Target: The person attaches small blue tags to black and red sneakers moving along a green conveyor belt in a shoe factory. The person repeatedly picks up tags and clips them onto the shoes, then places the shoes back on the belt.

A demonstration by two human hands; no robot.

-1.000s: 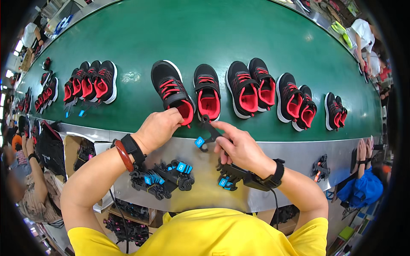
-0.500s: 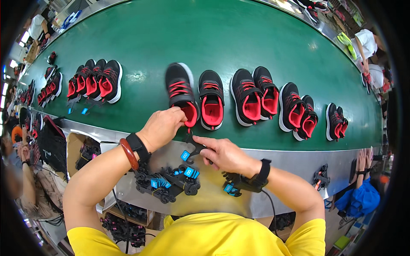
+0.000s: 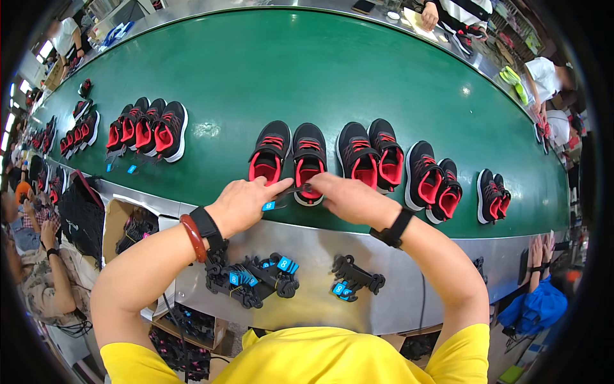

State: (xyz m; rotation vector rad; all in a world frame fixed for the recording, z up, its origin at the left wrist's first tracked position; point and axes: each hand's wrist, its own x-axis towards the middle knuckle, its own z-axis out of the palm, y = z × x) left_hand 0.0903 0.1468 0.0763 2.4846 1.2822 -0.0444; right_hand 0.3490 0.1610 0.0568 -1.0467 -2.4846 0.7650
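Two black sneakers with red linings and laces stand side by side on the green belt: a left one (image 3: 273,146) and a right one (image 3: 309,147). At their heels I hold a black plastic shoe hanger (image 3: 295,189) with a blue tag (image 3: 268,206). My left hand (image 3: 238,203) is closed round the hanger behind the left shoe's heel, its index finger stretched along it. My right hand (image 3: 352,200) pinches the hanger's other end by the right shoe's heel. The right fingertips partly cover the join between hanger and shoe.
On the metal ledge (image 3: 320,307) lie a heap of hangers (image 3: 252,281) and a smaller bunch (image 3: 355,279). More sneaker pairs stand to the right (image 3: 368,153) and left (image 3: 150,128). An open carton (image 3: 118,224) is at the left. Other people work around the belt.
The left sneaker, tilted and moving before, now stands level beside the right one. My right hand has moved up with the hanger to the right shoe's heel. The view has shifted slightly.
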